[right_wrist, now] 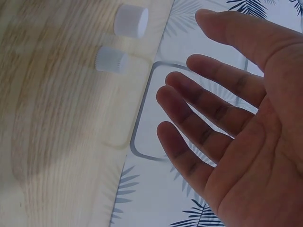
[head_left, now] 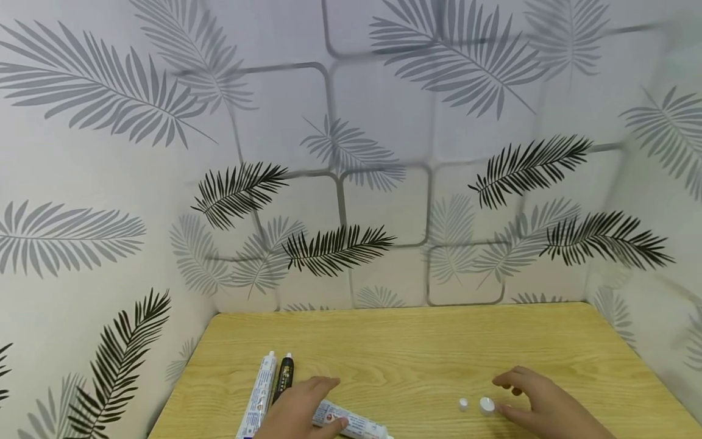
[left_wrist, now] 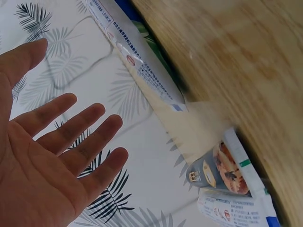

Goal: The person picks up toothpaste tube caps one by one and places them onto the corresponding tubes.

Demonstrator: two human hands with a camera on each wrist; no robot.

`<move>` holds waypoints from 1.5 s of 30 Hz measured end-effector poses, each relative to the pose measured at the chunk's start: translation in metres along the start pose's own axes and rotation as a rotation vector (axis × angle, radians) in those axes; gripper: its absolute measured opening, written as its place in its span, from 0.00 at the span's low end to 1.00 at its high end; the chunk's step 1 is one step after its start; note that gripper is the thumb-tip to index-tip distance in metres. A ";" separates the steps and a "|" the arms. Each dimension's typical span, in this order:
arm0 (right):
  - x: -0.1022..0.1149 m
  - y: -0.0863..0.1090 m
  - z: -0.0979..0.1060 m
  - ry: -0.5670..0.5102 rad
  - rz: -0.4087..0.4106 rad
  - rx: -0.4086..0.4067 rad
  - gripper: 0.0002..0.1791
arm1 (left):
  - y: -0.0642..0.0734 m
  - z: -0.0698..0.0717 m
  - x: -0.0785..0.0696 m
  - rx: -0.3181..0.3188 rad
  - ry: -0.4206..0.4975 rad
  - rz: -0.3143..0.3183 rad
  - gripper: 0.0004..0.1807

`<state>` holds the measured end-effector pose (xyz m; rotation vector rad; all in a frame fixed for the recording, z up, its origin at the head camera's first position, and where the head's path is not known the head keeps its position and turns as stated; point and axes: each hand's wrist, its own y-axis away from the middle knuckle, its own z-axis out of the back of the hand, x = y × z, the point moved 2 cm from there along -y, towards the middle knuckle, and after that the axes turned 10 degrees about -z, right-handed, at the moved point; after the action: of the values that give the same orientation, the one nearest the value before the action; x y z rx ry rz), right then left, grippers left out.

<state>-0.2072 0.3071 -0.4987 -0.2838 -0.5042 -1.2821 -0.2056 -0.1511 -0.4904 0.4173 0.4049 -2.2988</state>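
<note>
My left hand (head_left: 301,408) is held with spread fingers over a white squeeze tube with blue and red print (head_left: 359,422), overlapping part of it in the head view. To its left lie a second white tube (head_left: 259,393) and a black tube (head_left: 284,373), side by side. In the left wrist view the palm is bare, and the black tube (left_wrist: 220,170) shows a food picture. On the right, my right hand (head_left: 540,405) has loosely bent fingers and an empty palm. Its thumb comes close to a larger white cap (head_left: 487,405); a smaller ribbed white cap (right_wrist: 111,60) stands beside that one.
Everything lies on a wood-grain table (head_left: 395,341). Behind and along both sides rise pale walls (head_left: 384,207) with a printed feather-leaf pattern. The table's back edge meets the rear wall.
</note>
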 end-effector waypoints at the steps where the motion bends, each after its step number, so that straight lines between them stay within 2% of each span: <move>1: -0.001 -0.001 -0.001 0.002 0.005 0.002 0.26 | 0.000 -0.001 0.000 0.005 0.004 0.005 0.36; 7: -0.008 -0.005 -0.004 -0.010 0.007 0.029 0.25 | -0.002 -0.008 0.001 0.030 0.003 0.005 0.35; 10: -0.010 -0.006 -0.006 -0.017 0.013 0.038 0.24 | -0.003 -0.018 0.010 0.033 -0.002 -0.025 0.34; 13: -0.012 -0.005 -0.006 -0.020 0.022 0.046 0.24 | -0.003 -0.042 0.034 0.019 0.016 -0.067 0.35; 16: -0.013 -0.005 -0.007 -0.021 0.023 0.052 0.24 | -0.006 -0.070 0.063 0.010 -0.007 -0.096 0.37; 17: -0.014 -0.005 -0.007 -0.022 0.023 0.053 0.23 | -0.007 -0.077 0.070 0.011 -0.017 -0.100 0.37; 19: -0.015 -0.005 -0.007 -0.025 0.019 0.056 0.23 | -0.008 -0.083 0.074 0.008 -0.055 -0.110 0.38; 22: -0.016 -0.006 -0.007 -0.032 0.001 0.066 0.23 | -0.008 -0.076 0.062 0.001 -0.067 -0.127 0.36; 24: -0.017 -0.007 -0.008 -0.041 -0.026 0.082 0.23 | -0.008 -0.066 0.049 -0.007 -0.077 -0.149 0.34; 27: -0.019 -0.008 -0.010 -0.060 -0.061 0.104 0.23 | -0.009 -0.049 0.027 0.018 -0.078 -0.149 0.32; 31: -0.022 -0.007 -0.013 -0.083 -0.057 0.107 0.24 | -0.010 -0.040 0.011 0.070 -0.072 -0.099 0.32; 37: -0.027 -0.006 -0.015 -0.109 0.013 0.081 0.23 | -0.010 -0.042 0.010 0.128 -0.058 -0.080 0.31; 43: -0.032 -0.007 -0.021 -0.256 0.007 0.166 0.21 | -0.009 -0.050 0.014 0.154 -0.079 -0.033 0.33; 45: -0.032 -0.007 -0.021 -0.264 0.009 0.176 0.21 | -0.008 -0.056 0.018 0.132 -0.087 -0.045 0.35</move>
<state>-0.2162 0.3223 -0.5341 -0.3092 -0.8352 -1.1886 -0.2134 -0.1341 -0.5463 0.3747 0.2226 -2.3856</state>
